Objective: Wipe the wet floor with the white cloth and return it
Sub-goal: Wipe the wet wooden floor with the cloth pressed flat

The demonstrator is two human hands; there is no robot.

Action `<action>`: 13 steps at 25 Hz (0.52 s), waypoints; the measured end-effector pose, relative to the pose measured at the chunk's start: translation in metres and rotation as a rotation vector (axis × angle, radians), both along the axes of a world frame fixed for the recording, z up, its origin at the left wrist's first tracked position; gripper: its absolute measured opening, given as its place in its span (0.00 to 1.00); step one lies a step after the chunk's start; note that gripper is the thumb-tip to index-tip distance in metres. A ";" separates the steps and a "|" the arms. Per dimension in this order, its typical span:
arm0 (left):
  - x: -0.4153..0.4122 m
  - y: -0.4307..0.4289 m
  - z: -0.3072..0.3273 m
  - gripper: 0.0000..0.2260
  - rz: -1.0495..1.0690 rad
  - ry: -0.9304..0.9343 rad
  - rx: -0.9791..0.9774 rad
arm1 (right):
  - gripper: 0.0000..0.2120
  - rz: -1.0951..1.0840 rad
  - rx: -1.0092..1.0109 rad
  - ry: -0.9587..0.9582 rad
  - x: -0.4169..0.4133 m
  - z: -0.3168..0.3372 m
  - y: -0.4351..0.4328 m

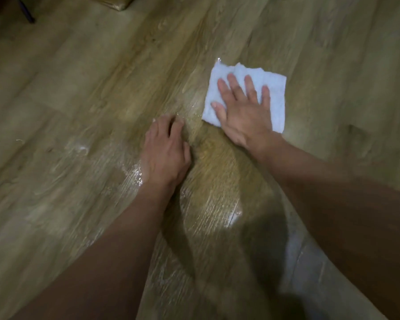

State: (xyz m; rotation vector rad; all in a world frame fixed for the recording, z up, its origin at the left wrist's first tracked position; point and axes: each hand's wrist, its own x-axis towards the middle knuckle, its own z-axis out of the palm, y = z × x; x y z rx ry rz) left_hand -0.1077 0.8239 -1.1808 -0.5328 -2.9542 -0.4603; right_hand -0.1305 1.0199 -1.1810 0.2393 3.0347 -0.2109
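At lower centre, the wet floor [213, 204] is glistening between our forearms. At centre, our left hand [164, 153] is resting on it, fingers slightly bent and close together, holding nothing. Farther up, right of centre, our right hand [243, 112] is pressing flat on the white cloth [276, 95], fingers straight and spread.

The person's arms are bare as far as they show. The left forearm [116, 239] and the right forearm [333, 188] are uncovered along their whole visible length (the nearer stretches are blurred and shadowed, so fine detail is lost there). The left hand [165, 155] is bare, with knuckles and tendons ridging its back. The right hand [243, 112] is bare too, broad-backed, with short-trimmed fingernails that show on the thumb and fingers.
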 end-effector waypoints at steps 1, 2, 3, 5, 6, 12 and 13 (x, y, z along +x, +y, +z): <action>0.000 -0.001 0.001 0.20 -0.005 -0.009 -0.011 | 0.29 0.018 0.014 0.010 0.019 0.000 -0.009; -0.001 -0.002 0.003 0.20 -0.015 -0.014 -0.024 | 0.29 0.049 0.033 0.014 0.044 0.003 -0.020; -0.002 -0.003 0.004 0.21 -0.026 -0.039 -0.039 | 0.29 0.079 0.047 0.005 0.071 0.007 -0.031; -0.001 -0.003 0.011 0.22 -0.046 -0.125 -0.081 | 0.29 0.106 0.034 -0.027 0.114 0.015 -0.049; -0.001 -0.003 0.014 0.22 -0.049 -0.157 -0.100 | 0.29 0.101 0.032 -0.041 0.127 0.018 -0.054; 0.000 0.000 0.012 0.21 -0.022 -0.151 -0.125 | 0.25 0.083 0.077 -0.051 0.117 0.014 -0.049; -0.001 -0.001 0.012 0.21 -0.023 -0.155 -0.131 | 0.25 0.077 0.092 -0.047 0.112 0.012 -0.047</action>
